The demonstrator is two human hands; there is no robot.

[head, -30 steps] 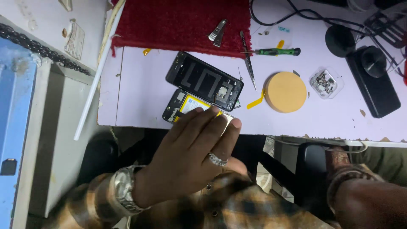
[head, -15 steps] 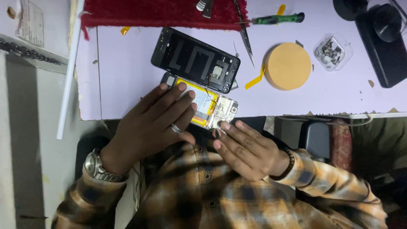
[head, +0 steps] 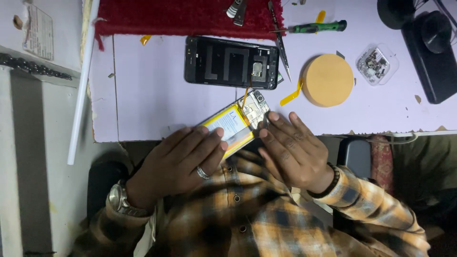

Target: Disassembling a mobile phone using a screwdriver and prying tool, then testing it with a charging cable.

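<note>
Two hands grasp one opened phone [head: 240, 124] at the desk's near edge: the left hand [head: 183, 159] clasps its lower end, fingers over the yellow battery, and the right hand [head: 293, 150] pinches the upper end. Just beyond their hold lies the black back cover [head: 232, 62]; right of it, a tan round pad [head: 328, 80].

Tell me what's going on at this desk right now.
A person in a plaid shirt holds an opened phone, its yellow battery showing, at the near edge of a lilac mat. The left hand grips its lower end and the right hand has fingertips at the camera end. The phone's black back cover lies flat farther up the mat, beside a round tan disc, tweezers and a green-handled screwdriver.
</note>
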